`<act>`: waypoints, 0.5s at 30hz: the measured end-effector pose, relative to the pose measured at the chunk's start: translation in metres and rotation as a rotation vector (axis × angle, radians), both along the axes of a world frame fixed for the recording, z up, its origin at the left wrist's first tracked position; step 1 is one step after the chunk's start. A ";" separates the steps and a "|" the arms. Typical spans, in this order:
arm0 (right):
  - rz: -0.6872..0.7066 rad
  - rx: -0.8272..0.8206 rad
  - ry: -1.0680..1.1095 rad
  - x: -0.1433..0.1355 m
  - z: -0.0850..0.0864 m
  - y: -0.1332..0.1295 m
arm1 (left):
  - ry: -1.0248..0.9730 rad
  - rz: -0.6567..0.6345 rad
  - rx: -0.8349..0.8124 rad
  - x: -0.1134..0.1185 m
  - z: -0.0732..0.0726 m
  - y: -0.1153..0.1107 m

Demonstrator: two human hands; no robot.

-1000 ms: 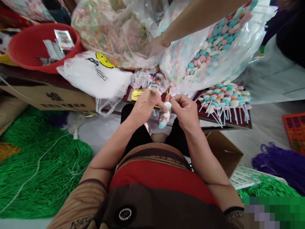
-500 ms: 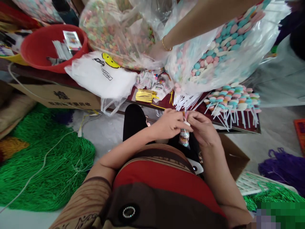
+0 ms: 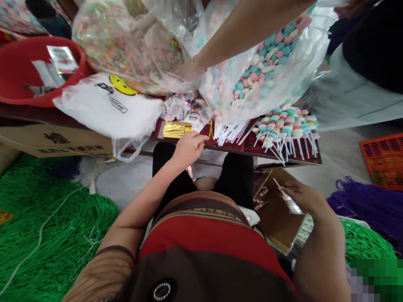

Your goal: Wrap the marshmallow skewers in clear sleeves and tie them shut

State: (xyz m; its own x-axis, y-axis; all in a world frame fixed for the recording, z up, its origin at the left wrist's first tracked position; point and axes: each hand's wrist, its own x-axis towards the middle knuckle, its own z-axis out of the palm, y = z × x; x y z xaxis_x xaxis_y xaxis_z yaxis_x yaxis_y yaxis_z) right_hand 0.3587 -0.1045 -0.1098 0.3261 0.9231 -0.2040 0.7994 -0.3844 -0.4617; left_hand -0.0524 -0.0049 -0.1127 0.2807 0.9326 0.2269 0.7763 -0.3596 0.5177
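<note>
1. Head view: the long dark red table serves as the landmark for every position below, left and right being the seated person's.
2. Right hand: in front of the table's right end, fingers pinched, gripping the slim clear-wrapped pale candy on a white stick.
3. Wrapped candy: held tilted in front of the table's right end, its white stick pointing toward the table.
4. Brown open cardboard box: in front of the table's right part, near the right hand; small pink-and-white pieces lie inside, too small to identify.
5. Left hand: at the table's front edge, forefinger extended, other fingers curled. From here I cannot tell whether it holds anything.
6. On the table, just beside the left hand: a flat bundle of shiny gold ties. Farther right along the table: loose thin white sticks, then a pile of pastel round candies on white sticks.
7. Table rear: a clear plastic bag of pink, white and blue candies; left of it, a clear plastic bag of orange and green pieces. A co-worker's bare forearm reaches across to the latter; that hand's grip is unclear.
8. Table left: a round red plastic basin.
</note>
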 end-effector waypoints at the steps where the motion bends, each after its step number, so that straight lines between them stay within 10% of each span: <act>1: 0.005 -0.053 0.034 -0.007 0.004 0.003 | 0.035 0.007 0.017 0.000 -0.002 0.001; 8: -0.068 0.299 0.150 -0.076 0.041 0.072 | 0.196 -0.005 0.049 0.009 -0.021 0.014; 15: 0.033 -0.086 -0.388 -0.107 0.035 0.139 | 0.160 0.022 0.065 0.007 -0.019 0.013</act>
